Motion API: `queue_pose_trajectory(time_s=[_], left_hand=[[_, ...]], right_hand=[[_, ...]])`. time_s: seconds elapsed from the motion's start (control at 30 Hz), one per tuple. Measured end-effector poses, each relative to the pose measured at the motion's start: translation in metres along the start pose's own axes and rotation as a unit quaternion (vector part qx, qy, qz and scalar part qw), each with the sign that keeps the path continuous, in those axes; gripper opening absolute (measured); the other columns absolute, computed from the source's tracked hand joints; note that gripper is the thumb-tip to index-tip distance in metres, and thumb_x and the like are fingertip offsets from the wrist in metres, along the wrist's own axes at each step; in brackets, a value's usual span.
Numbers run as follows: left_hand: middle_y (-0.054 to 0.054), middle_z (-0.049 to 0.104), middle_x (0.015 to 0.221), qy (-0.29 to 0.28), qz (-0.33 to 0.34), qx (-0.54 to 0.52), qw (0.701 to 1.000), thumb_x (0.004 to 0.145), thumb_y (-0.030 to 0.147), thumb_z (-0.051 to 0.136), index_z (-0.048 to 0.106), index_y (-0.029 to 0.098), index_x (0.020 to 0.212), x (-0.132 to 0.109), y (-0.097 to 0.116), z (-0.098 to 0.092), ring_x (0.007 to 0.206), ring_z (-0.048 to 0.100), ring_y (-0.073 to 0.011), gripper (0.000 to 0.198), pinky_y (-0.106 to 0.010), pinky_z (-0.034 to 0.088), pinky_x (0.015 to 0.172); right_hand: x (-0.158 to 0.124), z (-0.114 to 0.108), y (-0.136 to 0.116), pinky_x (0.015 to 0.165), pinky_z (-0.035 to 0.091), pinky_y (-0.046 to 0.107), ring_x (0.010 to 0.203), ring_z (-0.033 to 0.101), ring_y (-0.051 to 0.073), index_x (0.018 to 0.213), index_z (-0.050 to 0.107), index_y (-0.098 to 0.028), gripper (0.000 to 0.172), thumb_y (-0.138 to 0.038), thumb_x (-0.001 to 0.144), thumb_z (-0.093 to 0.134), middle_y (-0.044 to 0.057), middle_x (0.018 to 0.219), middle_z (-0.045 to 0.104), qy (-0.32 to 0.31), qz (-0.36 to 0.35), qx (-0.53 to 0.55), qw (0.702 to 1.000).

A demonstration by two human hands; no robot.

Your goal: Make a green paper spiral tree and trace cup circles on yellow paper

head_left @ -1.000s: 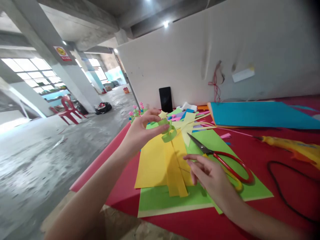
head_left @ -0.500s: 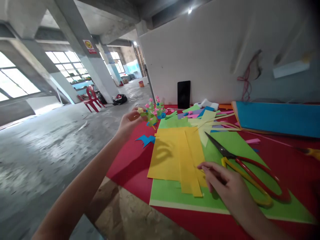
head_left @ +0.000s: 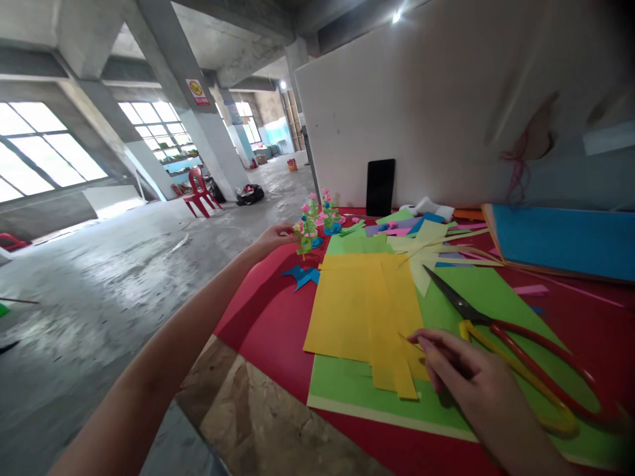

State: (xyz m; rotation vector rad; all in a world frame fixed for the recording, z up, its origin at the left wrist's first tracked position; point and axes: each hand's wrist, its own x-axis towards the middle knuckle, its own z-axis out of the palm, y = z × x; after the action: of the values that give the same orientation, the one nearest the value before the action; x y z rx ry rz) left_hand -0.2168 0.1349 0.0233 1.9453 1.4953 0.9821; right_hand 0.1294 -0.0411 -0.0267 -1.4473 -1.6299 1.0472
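Paper plants (head_left: 326, 213) stand formed at the desk's far left (head_left: 270, 317), left hand (head_left: 272, 242) fingers at the nearest, grip unclear; right hand (head_left: 473, 377) fingers pinch a thin stick (head_left: 403, 337); yellow strips (head_left: 384, 360) lie flat, unworked.

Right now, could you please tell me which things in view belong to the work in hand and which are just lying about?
Likely belonging:
paper plants by the left hand
yellow paper by the right hand
scissors

Probably just lying about:
black slab
red chair
black bag
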Motion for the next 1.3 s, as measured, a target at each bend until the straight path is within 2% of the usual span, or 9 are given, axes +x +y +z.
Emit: queue_pose_trajectory(time_s=[0.1, 0.3, 0.47, 0.7, 1.0, 1.13, 1.3], left_hand=[[-0.005, 0.055, 0.1, 0.0, 0.023, 0.043, 0.999, 0.08, 0.026, 0.057, 0.057, 0.011, 0.083, 0.01, -0.005, -0.001, 0.092, 0.052, -0.017, 0.015, -0.037, 0.043, 0.082], [-0.005, 0.056, 0.099, -0.015, 0.059, 0.107, 0.992, 0.081, 0.027, 0.056, 0.058, 0.012, 0.085, 0.019, -0.016, -0.002, 0.094, 0.052, -0.0178, 0.016, -0.039, 0.042, 0.085], [-0.005, 0.056, 0.099, -0.021, 0.066, 0.123, 0.99, 0.082, 0.029, 0.055, 0.057, 0.012, 0.086, 0.024, -0.023, -0.001, 0.094, 0.052, -0.0178, 0.018, -0.039, 0.043, 0.085], [-0.006, 0.055, 0.103, 0.003, 0.057, 0.12, 0.991, 0.082, 0.029, 0.055, 0.057, 0.012, 0.091, 0.03, -0.039, 0.0, 0.093, 0.053, -0.0177, 0.019, -0.038, 0.045, 0.082], [-0.006, 0.056, 0.1, 0.046, 0.012, 0.114, 0.992, 0.083, 0.029, 0.054, 0.055, 0.011, 0.096, 0.022, -0.031, 0.002, 0.092, 0.054, -0.018, 0.022, -0.039, 0.045, 0.082], [-0.006, 0.056, 0.098, 0.048, -0.009, 0.099, 0.994, 0.084, 0.03, 0.053, 0.054, 0.012, 0.101, 0.014, -0.026, 0.003, 0.086, 0.056, -0.0165, 0.025, -0.036, 0.048, 0.076], [-0.005, 0.057, 0.095, 0.048, -0.008, 0.081, 0.996, 0.083, 0.03, 0.053, 0.055, 0.011, 0.096, 0.011, -0.024, 0.004, 0.086, 0.056, -0.017, 0.023, -0.036, 0.048, 0.077]], right_hand=[[-0.001, 0.0, 0.003, 0.038, 0.034, 0.023, 0.043, 0.046, 0.014, 0.091, 0.064, -0.016, 0.041, -0.049, 0.076, 0.044, 0.001, 0.047, 0.05, -0.005, 0.003, 0.005, 1.0], [-0.001, 0.0, 0.005, 0.039, 0.033, 0.023, 0.042, 0.044, 0.013, 0.094, 0.063, -0.016, 0.043, -0.05, 0.076, 0.044, 0.0, 0.047, 0.049, -0.005, 0.005, 0.007, 1.0], [-0.001, 0.0, 0.005, 0.038, 0.034, 0.023, 0.043, 0.045, 0.013, 0.095, 0.064, -0.017, 0.042, -0.05, 0.076, 0.045, 0.001, 0.049, 0.051, -0.015, 0.01, 0.01, 1.0], [-0.002, 0.0, 0.006, 0.036, 0.033, 0.021, 0.042, 0.044, 0.012, 0.096, 0.063, -0.016, 0.044, -0.052, 0.077, 0.044, 0.0, 0.048, 0.049, -0.022, 0.014, 0.02, 0.999], [0.0, 0.001, 0.005, 0.038, 0.033, 0.02, 0.044, 0.044, 0.012, 0.096, 0.062, -0.016, 0.044, -0.051, 0.078, 0.041, -0.001, 0.049, 0.048, -0.024, 0.014, 0.011, 1.0], [-0.001, 0.0, 0.005, 0.038, 0.034, 0.02, 0.044, 0.046, 0.012, 0.093, 0.062, -0.018, 0.039, -0.049, 0.078, 0.043, -0.001, 0.049, 0.048, -0.027, 0.006, 0.016, 0.999], [-0.002, -0.001, 0.004, 0.037, 0.031, 0.02, 0.042, 0.043, 0.011, 0.087, 0.063, -0.018, 0.038, -0.048, 0.078, 0.042, -0.001, 0.047, 0.047, -0.012, -0.01, 0.009, 1.0]])
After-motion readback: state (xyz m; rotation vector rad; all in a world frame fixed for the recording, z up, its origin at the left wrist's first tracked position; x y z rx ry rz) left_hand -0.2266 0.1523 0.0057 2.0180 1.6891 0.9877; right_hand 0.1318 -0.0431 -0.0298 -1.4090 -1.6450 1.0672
